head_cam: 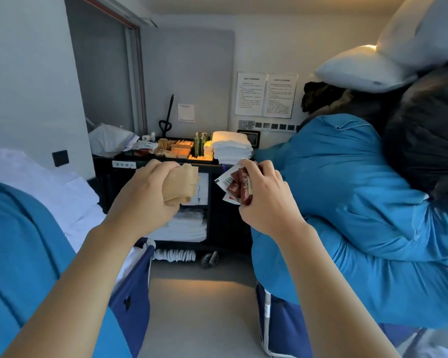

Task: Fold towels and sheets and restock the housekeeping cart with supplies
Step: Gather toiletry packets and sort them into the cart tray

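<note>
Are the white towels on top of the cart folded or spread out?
Folded: the towels sit in a neat stack of flat layers on the cart.

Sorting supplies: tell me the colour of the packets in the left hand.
Tan, kraft-paper brown packets, gripped in the left hand; head view.

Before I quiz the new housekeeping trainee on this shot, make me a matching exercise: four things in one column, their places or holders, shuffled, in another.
Things:
1. brown paper packets
2. red sachets
3. folded white towels
4. white pillow

Places:
A. on top of the cart, right end
B. in the left hand
C. atop the pile of bags at the right
D. in the right hand

Pairs: 1-B, 2-D, 3-A, 4-C
</note>
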Demonstrator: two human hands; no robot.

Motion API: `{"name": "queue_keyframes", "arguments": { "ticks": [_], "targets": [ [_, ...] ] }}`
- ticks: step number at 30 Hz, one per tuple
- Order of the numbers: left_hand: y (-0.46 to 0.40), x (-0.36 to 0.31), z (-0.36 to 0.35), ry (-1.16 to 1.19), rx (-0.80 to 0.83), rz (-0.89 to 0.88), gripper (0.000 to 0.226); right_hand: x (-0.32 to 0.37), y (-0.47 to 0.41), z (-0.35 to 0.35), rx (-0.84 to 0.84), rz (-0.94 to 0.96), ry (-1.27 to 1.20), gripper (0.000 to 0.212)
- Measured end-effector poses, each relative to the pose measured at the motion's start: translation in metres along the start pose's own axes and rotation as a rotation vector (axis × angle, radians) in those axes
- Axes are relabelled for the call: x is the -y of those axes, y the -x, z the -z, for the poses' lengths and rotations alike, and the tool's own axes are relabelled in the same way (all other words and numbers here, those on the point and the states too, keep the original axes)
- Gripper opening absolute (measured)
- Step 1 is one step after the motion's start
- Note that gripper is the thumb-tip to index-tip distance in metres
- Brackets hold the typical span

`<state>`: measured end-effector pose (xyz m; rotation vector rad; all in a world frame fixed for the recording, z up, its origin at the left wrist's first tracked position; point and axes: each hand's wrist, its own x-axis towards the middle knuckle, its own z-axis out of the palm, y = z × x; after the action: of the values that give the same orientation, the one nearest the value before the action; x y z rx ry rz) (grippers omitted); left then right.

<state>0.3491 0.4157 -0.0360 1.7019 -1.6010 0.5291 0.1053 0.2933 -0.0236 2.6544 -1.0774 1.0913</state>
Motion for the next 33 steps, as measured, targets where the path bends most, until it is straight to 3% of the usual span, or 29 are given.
{"name": "queue_keyframes", "arguments": {
  "ticks": [19,33],
  "targets": [
    [-0.186,0.17,-0.173,0.103,0.027,-0.002,0.07,-0.074,-0.217,-0.168,0.062,-0.075,0.025,0.084],
    [-0.34,0.194,-0.31,0.086,0.019,-0.002,0.067,-0.208,-0.356,-0.249,0.039,-0.057,-0.053,0.079]
  ]
}}
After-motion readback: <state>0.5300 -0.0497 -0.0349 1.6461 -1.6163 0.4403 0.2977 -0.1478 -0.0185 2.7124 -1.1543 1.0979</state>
